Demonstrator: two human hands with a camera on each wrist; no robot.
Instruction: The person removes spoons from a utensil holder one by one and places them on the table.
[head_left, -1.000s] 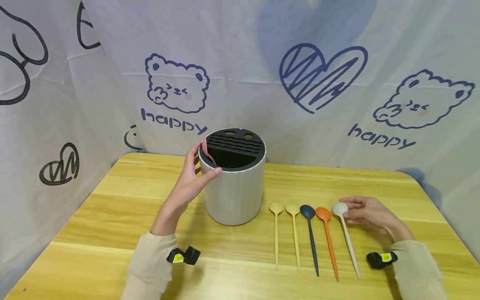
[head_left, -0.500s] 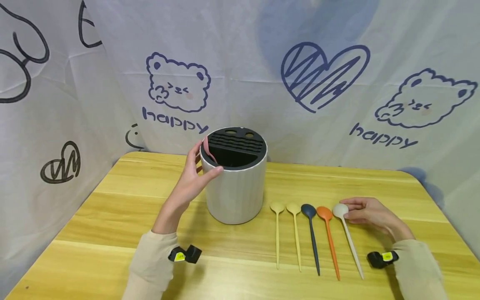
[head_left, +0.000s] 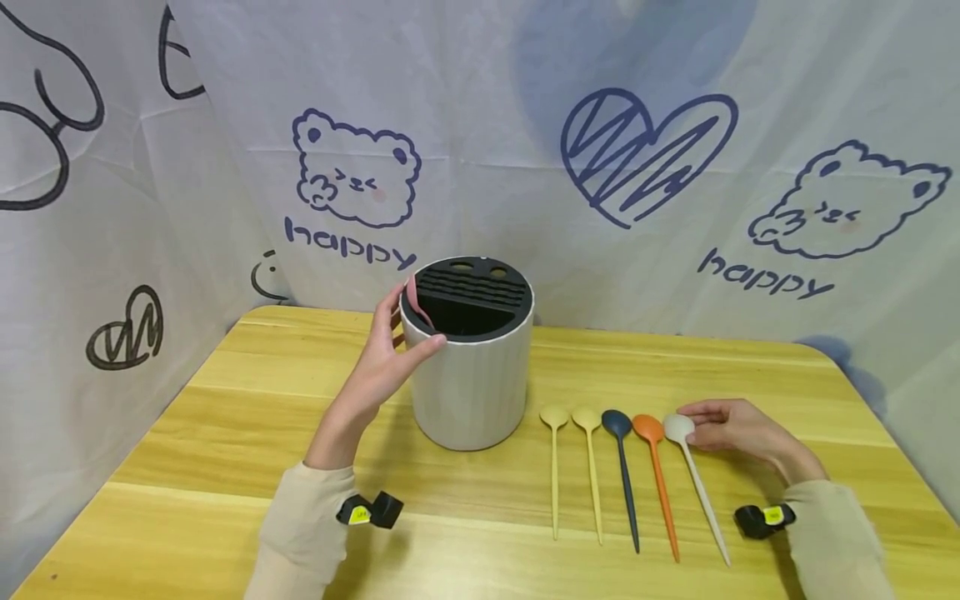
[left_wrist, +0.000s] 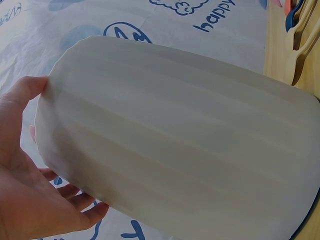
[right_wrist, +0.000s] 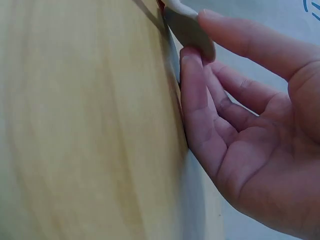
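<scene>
My left hand [head_left: 378, 367] grips the rim of a white ribbed utensil holder [head_left: 472, 392] with a black slotted top, thumb in front and fingers round its left side. A pink spoon-like piece [head_left: 415, 302] leans inside the opening; its lower part is hidden. Over on the right, my right hand [head_left: 738, 429] pinches the bowl of a white long-handled spoon [head_left: 703, 496], which lies by the table. In the right wrist view, thumb and index finger meet the edge of the spoon's bowl [right_wrist: 190, 32]. The left wrist view is filled by the holder's wall [left_wrist: 175, 135].
To the left of the white spoon lie an orange spoon [head_left: 661, 492], a dark blue spoon [head_left: 626, 483] and two pale yellow spoons, side by side on the wooden table [head_left: 225, 433]. Behind stands a printed cloth backdrop [head_left: 495, 192].
The white spoon has slid slightly towards the table's near side, its handle tip shifting a little right, and my right hand has moved with it. My left hand stays on the utensil holder.
</scene>
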